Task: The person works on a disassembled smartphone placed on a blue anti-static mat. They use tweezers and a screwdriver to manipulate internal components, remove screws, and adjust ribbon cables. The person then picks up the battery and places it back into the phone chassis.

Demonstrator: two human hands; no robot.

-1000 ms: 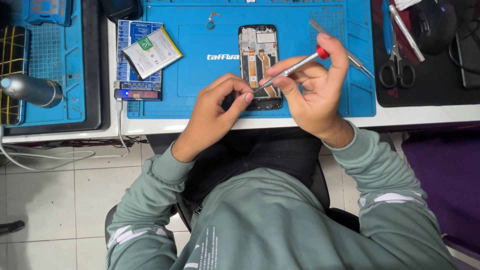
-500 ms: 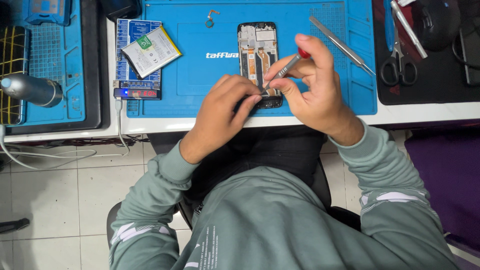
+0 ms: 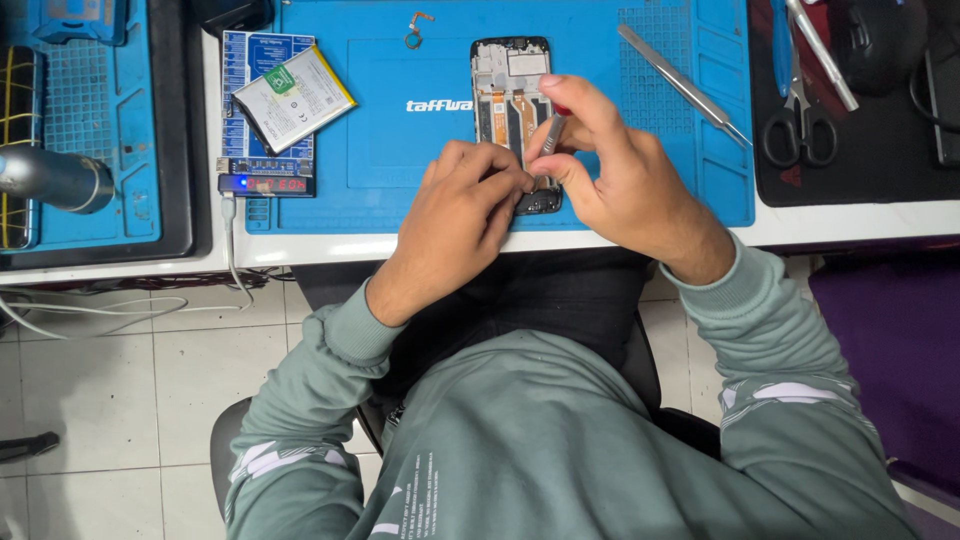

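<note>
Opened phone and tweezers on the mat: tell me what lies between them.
In the head view, between the opened phone and the tweezers there is only bare blue mat, part of it a grid-textured patch; the right hand reaches in lower down.

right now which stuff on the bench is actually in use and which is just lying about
In use: opened phone, screwdriver in the right hand, left hand steadying the phone, blue mat.

Lying about: battery, tweezers, scissors, small flex part.

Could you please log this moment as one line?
left hand: steadies phone | right hand: holds screwdriver on phone | mat: tweezers idle
</note>
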